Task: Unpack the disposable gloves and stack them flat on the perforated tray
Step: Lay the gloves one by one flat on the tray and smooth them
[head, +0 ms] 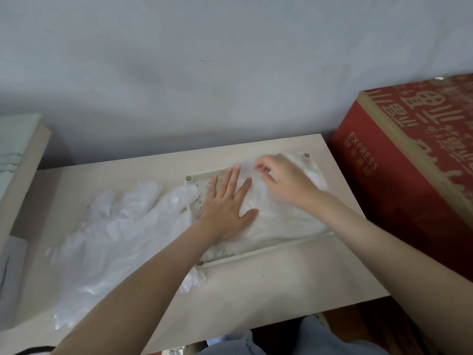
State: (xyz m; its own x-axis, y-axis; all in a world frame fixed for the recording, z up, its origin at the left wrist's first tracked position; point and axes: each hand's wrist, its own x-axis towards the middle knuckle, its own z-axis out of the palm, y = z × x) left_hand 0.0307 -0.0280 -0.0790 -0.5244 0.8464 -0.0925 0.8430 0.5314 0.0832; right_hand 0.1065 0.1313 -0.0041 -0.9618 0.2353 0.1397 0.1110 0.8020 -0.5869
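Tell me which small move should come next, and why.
Probably the right hand should smooth the stack of gloves toward the far corner of the tray: the left hand presses it flat, while the film beside the right hand looks rumpled.

The cream perforated tray [202, 188] lies flat on the tabletop [256, 290], with short posts at its corners and holes showing at its left end. A stack of clear, crinkled disposable gloves [279, 219] lies flat over most of it. Loose gloves [115, 226] sprawl just left, their fingertips reaching the tray's edge.
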